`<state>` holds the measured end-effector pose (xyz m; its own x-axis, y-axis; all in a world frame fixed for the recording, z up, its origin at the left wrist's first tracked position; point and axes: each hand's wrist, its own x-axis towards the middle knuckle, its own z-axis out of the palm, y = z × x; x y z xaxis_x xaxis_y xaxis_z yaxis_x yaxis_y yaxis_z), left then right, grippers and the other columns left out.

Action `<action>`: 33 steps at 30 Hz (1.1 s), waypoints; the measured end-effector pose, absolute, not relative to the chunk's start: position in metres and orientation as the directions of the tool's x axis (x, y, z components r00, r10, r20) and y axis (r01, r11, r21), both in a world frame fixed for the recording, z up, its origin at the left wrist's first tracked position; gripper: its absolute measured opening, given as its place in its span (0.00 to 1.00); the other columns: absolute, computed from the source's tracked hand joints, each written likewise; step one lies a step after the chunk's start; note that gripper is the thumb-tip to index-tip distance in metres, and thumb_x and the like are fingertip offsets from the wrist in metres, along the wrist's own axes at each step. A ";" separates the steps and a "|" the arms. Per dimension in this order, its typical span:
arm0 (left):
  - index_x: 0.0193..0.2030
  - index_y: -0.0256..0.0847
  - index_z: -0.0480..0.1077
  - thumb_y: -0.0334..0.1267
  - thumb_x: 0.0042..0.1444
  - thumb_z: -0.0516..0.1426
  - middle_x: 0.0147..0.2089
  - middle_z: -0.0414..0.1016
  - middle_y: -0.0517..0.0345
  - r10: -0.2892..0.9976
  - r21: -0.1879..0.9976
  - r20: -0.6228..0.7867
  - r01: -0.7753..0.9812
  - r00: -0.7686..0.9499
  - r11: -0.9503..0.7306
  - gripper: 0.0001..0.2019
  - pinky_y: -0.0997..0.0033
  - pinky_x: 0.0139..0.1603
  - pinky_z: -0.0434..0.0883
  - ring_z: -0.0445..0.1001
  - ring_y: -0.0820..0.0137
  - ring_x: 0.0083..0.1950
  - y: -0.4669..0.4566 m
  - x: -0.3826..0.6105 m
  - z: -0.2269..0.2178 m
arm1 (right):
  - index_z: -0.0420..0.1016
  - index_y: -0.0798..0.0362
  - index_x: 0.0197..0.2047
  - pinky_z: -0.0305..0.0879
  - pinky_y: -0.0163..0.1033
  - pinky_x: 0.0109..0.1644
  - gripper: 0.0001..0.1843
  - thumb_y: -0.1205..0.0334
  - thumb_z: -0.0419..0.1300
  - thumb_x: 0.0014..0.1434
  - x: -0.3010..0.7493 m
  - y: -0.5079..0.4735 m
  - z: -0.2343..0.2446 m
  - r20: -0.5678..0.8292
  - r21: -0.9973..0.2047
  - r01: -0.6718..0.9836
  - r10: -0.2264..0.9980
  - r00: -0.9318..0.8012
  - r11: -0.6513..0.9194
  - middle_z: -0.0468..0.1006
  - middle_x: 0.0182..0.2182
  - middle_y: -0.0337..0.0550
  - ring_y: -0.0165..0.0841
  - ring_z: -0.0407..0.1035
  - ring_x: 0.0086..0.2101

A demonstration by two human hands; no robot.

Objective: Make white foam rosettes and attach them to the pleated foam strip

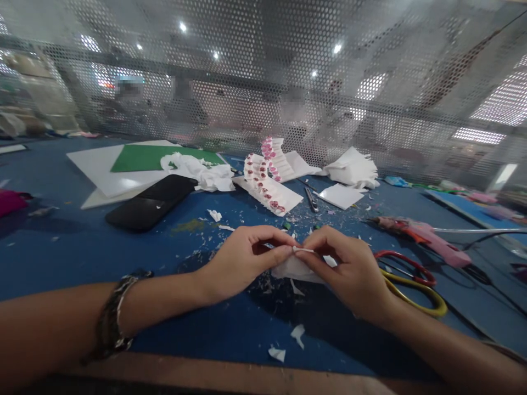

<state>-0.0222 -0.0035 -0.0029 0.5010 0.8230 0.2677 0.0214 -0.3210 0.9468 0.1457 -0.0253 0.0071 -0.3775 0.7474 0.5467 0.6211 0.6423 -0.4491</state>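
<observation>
Between my two hands is a piece of thin white paper (297, 269), its upper edge rolled or folded into a narrow strip. My left hand (247, 255) pinches one end of that edge between thumb and forefinger. Close beside it, fingertips almost meeting, my right hand (349, 269) pinches the same edge. The rest of the sheet hangs below the fingers, partly hidden by them. Small torn white scraps (277, 354) lie on the blue tabletop (185, 334) under and around my hands.
Scissors with red and yellow handles (432, 299) and a pink glue gun (442, 238) lie right. Beyond my hands are pleated paper with pink-red spots (284, 197), a craft knife (311, 199) and stacked white paper (352, 169). A black phone-like object (152, 203) and green sheet (140, 158) lie left.
</observation>
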 end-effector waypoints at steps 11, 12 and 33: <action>0.28 0.36 0.71 0.31 0.46 0.56 0.28 0.72 0.60 0.796 0.885 0.353 0.100 0.491 -0.454 0.03 0.80 0.32 0.65 0.68 0.76 0.31 -0.004 -0.024 -0.002 | 0.64 0.54 0.24 0.58 0.26 0.22 0.07 0.64 0.53 0.53 0.144 -0.027 0.008 0.536 -0.456 0.613 0.749 -0.390 0.645 0.69 0.19 0.34 0.21 0.62 0.20; 0.28 0.37 0.71 0.31 0.46 0.57 0.27 0.72 0.61 0.799 0.890 0.345 0.098 0.492 -0.445 0.03 0.81 0.31 0.65 0.68 0.77 0.30 -0.005 -0.024 -0.001 | 0.63 0.54 0.24 0.58 0.25 0.22 0.07 0.64 0.53 0.53 0.144 -0.027 0.008 0.535 -0.456 0.611 0.748 -0.393 0.647 0.69 0.19 0.34 0.21 0.62 0.20; 0.26 0.38 0.72 0.34 0.44 0.57 0.25 0.72 0.64 0.860 1.000 0.005 0.002 0.510 -0.007 0.03 0.81 0.29 0.62 0.67 0.78 0.27 0.002 -0.024 -0.002 | 0.71 0.53 0.31 0.63 0.23 0.25 0.03 0.66 0.57 0.49 0.147 -0.028 0.013 0.527 -0.322 0.638 0.693 -0.493 0.699 0.76 0.22 0.33 0.21 0.67 0.19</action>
<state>-0.0242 0.0016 -0.0018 0.5101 0.8601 0.0047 0.0021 -0.0068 1.0000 0.1468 -0.0277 0.0128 -0.4931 0.6925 0.5265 0.6384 0.6992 -0.3217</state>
